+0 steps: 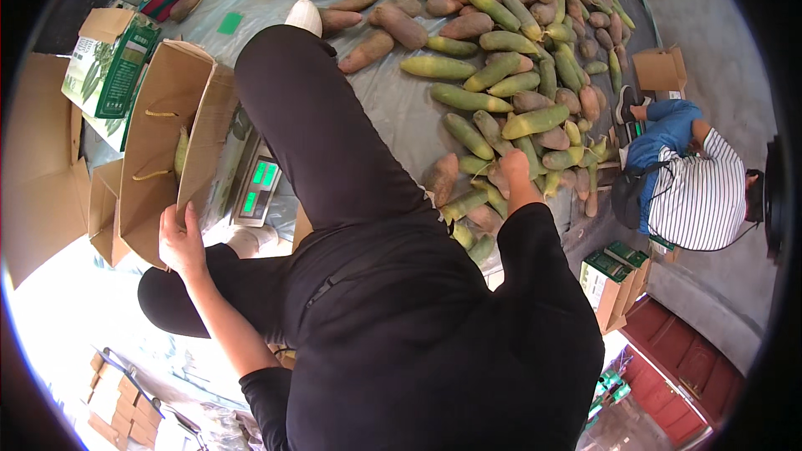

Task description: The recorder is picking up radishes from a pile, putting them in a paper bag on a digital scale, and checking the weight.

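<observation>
Left hand [180,242] grip clamped on edge of open cardboard box [154,142]; one shoot lies inside. Your right hand [514,165] reaches into shoot pile [501,75] on grey sheet [393,100], grip hidden, cannot tell. Packing looks barely begun; most shoots remain.

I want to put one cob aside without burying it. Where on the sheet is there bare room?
The grey sheet is bare between the outstretched leg and the corn pile, and by the small green tag. The pile is packed around the right hand. The left hand holds the cardboard box.
</observation>
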Action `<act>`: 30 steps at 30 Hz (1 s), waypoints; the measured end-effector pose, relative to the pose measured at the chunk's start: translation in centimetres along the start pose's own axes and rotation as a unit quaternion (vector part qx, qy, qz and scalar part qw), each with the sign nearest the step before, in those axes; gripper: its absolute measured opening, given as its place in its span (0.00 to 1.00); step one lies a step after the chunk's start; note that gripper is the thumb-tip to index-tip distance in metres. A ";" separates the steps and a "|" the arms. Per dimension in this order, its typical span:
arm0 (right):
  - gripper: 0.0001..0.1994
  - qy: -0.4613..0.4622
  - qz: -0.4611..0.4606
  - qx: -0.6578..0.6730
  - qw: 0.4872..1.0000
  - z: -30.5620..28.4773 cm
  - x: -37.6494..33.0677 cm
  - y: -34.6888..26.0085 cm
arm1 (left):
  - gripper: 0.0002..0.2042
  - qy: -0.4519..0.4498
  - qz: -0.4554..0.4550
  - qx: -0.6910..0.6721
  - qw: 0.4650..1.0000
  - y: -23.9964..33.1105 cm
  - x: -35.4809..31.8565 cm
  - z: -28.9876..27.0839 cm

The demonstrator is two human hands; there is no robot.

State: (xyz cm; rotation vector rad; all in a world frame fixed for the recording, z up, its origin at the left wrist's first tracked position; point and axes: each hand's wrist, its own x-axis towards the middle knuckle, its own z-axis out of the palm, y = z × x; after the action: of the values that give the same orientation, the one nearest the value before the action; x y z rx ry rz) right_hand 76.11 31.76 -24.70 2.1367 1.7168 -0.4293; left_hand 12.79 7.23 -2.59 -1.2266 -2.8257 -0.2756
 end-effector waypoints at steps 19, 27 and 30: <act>0.22 -0.040 0.362 0.686 0.630 -3.8 5.8 -2.6 | 0.12 0.008 -0.018 -0.038 0.999 1.0 -0.1 -0.7; 0.17 -0.145 0.275 0.735 0.603 -2.2 6.3 -2.4 | 0.12 0.029 -0.003 -0.053 0.998 1.4 0.1 -1.6; 0.14 -0.100 0.287 0.755 0.582 -1.8 5.9 -4.1 | 0.12 0.018 -0.018 -0.053 0.998 1.5 0.1 -1.9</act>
State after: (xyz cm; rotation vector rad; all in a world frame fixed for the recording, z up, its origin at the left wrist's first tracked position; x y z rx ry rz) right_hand 73.35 38.48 -26.17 3.0683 0.0163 -2.3749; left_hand 13.77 7.97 -0.48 -1.1777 -2.8375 -0.4486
